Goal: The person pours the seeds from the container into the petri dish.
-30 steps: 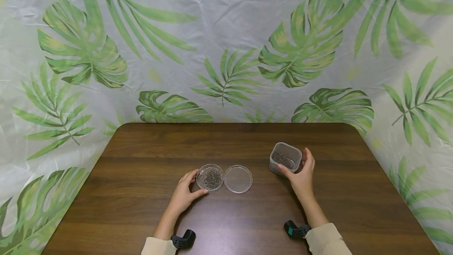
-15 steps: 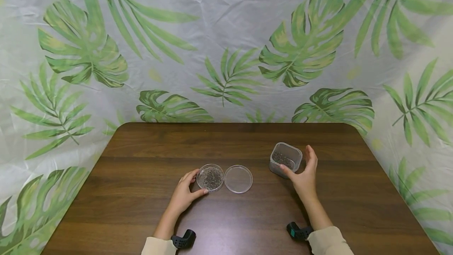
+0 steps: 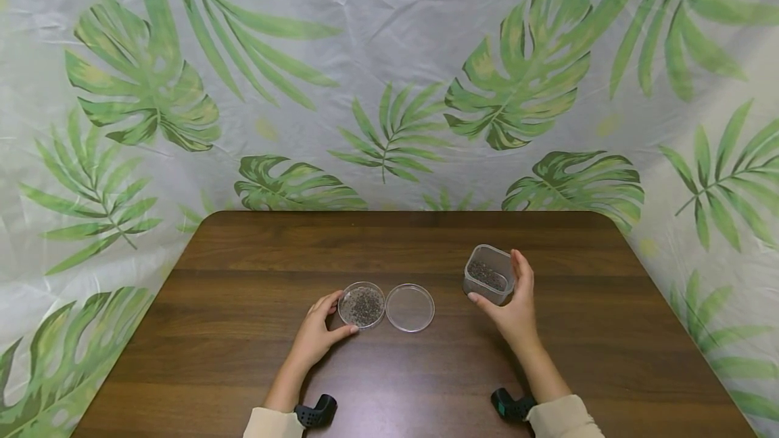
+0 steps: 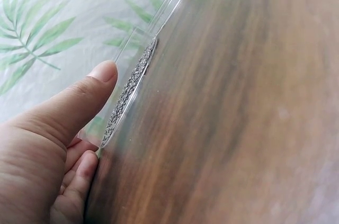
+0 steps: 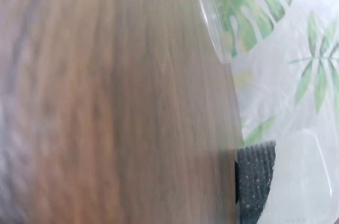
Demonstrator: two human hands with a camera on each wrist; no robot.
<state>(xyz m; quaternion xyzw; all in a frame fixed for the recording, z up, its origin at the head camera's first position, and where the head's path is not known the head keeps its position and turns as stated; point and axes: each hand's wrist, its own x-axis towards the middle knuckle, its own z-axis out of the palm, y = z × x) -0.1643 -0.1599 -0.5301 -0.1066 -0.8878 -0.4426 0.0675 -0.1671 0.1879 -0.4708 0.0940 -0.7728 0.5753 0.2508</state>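
Note:
A round clear petri dish (image 3: pixel 362 305) lies on the table, with dark seed-like grains spread over its bottom. My left hand (image 3: pixel 315 334) holds its left side, thumb at the near rim and fingers at the far left. In the left wrist view, the thumb (image 4: pixel 103 72) lies along the wall of the dish, beside the dark grains (image 4: pixel 128 92). Farther right, a squarish clear plastic container (image 3: pixel 487 272) has similar grains inside. My right hand (image 3: pixel 516 306) grips it, thumb at the near side and fingers along the right side. The right wrist view shows the container's grains (image 5: pixel 254 179), but barely any hand.
A clear round lid (image 3: pixel 410 307) lies flat just right of the petri dish. Under everything is a brown wooden table (image 3: pixel 389 242), its far edge close to a leaf-patterned cloth (image 3: pixel 414 39). Both wrists wear black straps (image 3: pixel 316 411).
The right fingers came away from the container's right side, then closed in on it again, with the thumb now lower and farther left. My left hand, the dish and the lid stayed put.

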